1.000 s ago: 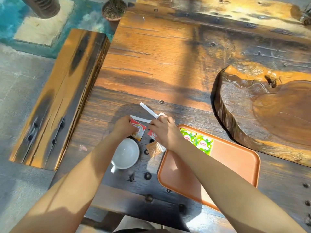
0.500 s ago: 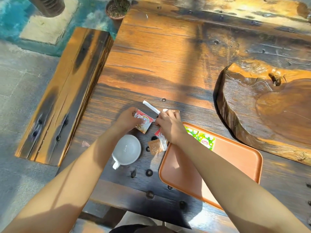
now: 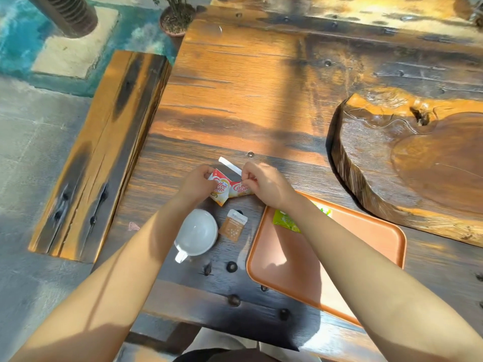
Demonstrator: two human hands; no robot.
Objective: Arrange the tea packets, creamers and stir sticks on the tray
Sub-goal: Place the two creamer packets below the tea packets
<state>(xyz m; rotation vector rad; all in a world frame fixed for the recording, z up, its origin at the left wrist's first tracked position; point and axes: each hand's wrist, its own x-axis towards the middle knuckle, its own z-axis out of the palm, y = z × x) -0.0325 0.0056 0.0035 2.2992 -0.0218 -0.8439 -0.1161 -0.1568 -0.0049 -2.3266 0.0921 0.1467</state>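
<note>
My left hand (image 3: 197, 182) pinches a red-and-white creamer packet (image 3: 219, 189) by its left end. My right hand (image 3: 264, 185) pinches a second creamer packet (image 3: 239, 190) right beside the first; the two packets touch. Both are held just above the dark table, left of the orange tray (image 3: 366, 239). A white paper-wrapped stir stick (image 3: 230, 165) lies behind the packets, partly hidden by my right hand. Green tea packets (image 3: 286, 220) rest in the tray's far left corner, half covered by my right forearm. A brown sachet (image 3: 232, 226) lies flat between cup and tray.
A white cup (image 3: 197, 233) sits upside down left of the brown sachet. A thick carved wooden slab (image 3: 407, 163) rises at the right, behind the tray. A wooden bench (image 3: 102, 152) runs along the table's left side. A potted plant (image 3: 177, 19) stands on the floor beyond.
Both hands have lifted creamer packets off the table and brought them together. The brown sachet, earlier under my right hand, now lies uncovered. The view has shifted slightly.
</note>
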